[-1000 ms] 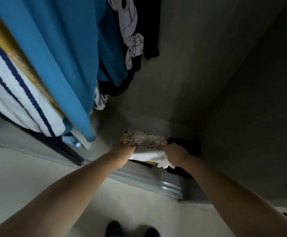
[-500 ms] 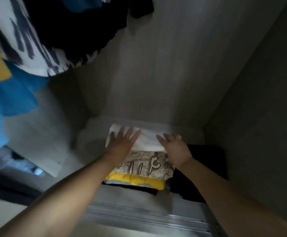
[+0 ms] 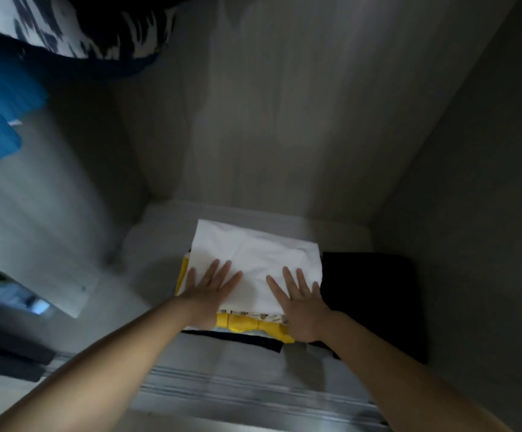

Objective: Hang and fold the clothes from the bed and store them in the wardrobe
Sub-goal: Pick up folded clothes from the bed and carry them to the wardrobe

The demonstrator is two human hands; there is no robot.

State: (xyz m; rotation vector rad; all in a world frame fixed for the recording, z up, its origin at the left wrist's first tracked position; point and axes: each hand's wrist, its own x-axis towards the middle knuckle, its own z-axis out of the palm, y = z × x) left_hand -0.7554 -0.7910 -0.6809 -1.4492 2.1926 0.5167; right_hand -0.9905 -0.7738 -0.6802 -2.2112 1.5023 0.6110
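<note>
On wardrobe floor point(image 3: 156, 275): folded white garment point(image 3: 253, 263) atop stack, left hand point(image 3: 209, 291) & right hand point(image 3: 300, 307) flat, fingers spread, gripping nothing; press evenly, square edges w/ yellow garment point(image 3: 247, 325) beneath.

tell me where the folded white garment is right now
In the head view, the folded white garment lies atop the yellow garment on the wardrobe floor, beside the black pile.

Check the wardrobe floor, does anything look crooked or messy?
Slightly: the white folded garment sits askew on the stack, leaving the yellow garment poking out in front. Both hands press it flat.
</note>
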